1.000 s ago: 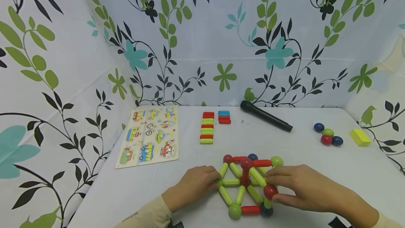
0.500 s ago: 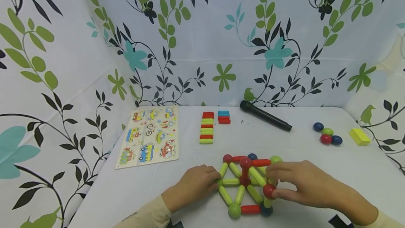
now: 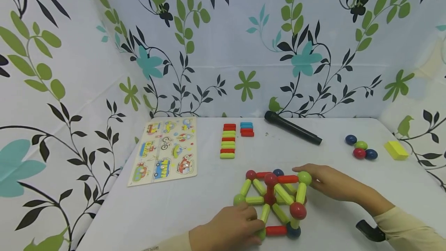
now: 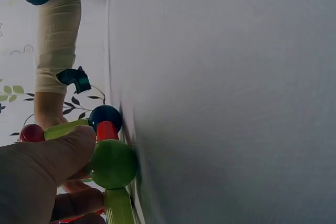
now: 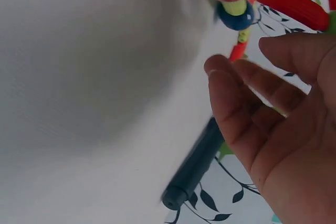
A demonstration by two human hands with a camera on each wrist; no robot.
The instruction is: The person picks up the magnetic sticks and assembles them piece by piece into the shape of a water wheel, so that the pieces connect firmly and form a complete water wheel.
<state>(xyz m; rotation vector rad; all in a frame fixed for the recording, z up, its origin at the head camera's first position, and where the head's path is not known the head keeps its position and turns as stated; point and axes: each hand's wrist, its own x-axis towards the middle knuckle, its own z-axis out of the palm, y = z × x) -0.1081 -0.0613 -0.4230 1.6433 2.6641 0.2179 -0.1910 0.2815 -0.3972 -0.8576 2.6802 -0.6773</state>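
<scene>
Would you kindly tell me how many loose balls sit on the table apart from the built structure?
4, clustered at the right of the table, near the yellow block: a dark blue ball, a green ball, a red ball and another blue ball.

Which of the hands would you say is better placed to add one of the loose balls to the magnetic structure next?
Probably the right hand: it looks open, only touching the structure's far green ball, and is nearer the loose balls. The left hand grips the near green corner ball, steadying the frame.
</scene>
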